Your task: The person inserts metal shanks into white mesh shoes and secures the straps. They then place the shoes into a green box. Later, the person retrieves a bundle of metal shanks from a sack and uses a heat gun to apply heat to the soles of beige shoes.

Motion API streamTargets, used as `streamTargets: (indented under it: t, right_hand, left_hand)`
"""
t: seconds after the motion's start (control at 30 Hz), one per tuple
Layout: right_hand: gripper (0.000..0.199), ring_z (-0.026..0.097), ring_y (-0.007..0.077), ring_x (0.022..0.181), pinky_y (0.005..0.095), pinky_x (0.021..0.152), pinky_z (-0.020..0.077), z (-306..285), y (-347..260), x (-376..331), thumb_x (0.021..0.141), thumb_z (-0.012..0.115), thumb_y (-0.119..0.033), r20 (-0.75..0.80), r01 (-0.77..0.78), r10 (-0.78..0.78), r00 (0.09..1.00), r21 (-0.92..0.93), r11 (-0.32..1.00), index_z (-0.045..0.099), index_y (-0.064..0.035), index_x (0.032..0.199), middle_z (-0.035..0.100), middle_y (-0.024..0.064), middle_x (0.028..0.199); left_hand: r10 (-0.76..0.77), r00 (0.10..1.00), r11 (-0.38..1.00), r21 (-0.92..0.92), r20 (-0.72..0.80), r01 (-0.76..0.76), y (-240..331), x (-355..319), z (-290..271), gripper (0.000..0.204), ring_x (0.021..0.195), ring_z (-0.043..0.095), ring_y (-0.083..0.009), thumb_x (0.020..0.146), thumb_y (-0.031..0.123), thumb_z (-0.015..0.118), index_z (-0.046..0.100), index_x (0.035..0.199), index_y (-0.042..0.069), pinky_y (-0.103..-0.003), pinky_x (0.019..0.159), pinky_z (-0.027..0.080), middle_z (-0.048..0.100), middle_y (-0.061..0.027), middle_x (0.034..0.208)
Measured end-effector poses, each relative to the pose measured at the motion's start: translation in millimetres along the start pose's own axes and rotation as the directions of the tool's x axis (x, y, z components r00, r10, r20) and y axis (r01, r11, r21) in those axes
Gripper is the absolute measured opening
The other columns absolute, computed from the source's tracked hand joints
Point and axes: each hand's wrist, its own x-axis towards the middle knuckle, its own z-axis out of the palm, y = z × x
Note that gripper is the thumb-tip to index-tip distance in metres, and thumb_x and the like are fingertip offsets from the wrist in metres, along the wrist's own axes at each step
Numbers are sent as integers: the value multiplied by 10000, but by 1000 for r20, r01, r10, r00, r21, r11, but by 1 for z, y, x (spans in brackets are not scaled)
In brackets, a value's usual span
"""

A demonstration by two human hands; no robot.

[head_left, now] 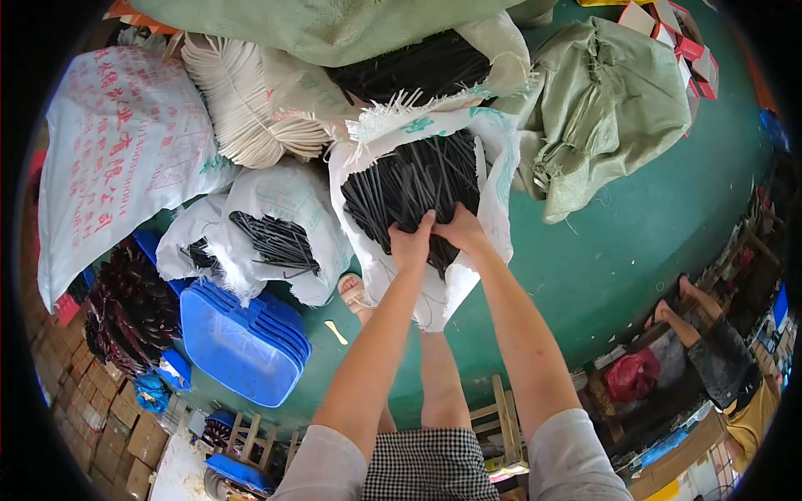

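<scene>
Two in: left hand, right hand, among black strips; can't tell if clamped
Lifted out: none seen
White sack: well filled

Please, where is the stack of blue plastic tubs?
In the head view, the stack of blue plastic tubs is at lower left, below an open white woven sack of black rods.

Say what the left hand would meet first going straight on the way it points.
The black sticks in the open white sack; the left hand already appears to touch them. Past those, probably the sack's far rim, though depth is unclear from one view.
</scene>
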Motion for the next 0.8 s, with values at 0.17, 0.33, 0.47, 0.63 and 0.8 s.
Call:
streamTargets:
  t: [0.17,0.33,0.47,0.63,0.8]
  right_hand:
    - [904,553,394,1146,421,979,435,8,-12,-22,618,714,-597,125,174,-145,981,-270,947,570,64,1217,543,305,1237]
    - [805,582,437,1068,423,907,471,8,-16,-80,692,715,-501,-29,260,-261,965,259,930,527,101,1193,584,325,1124]
    - [615,618,469,934,470,808,490,2,-43,-167,773,681,-421,-175,314,-269,947,340,886,483,64,1096,637,323,949]
    - [622,628,461,890,475,765,506,-7,-66,-289,773,686,-337,-220,312,-259,941,260,914,451,78,1173,638,309,923]
    - [614,630,458,844,477,724,513,-14,-79,-418,757,698,-317,-333,263,-145,932,342,902,446,22,1202,638,279,917]
  left_hand:
    - [-159,942,986,-3,294,167,11,-7,-41,902,1097,599,-285,651,625,745,601,1158,-107,-332,924,454,615,-214,1187]
    - [-98,937,982,-119,335,145,33,-50,-68,955,1126,578,-269,685,621,736,523,1261,-112,-330,937,440,586,-197,1237]
    - [-70,905,962,-212,420,173,48,-112,-108,824,1091,580,-228,797,542,688,503,1286,-94,-314,915,447,587,-150,1241]
    - [-26,900,981,-164,435,107,64,-209,-173,680,1071,583,-201,896,449,615,488,1299,-85,-295,933,435,592,-128,1232]
    - [114,835,980,-199,538,-5,31,-268,-225,572,1005,589,-184,902,401,614,521,1244,-47,-307,876,461,603,-106,1167]
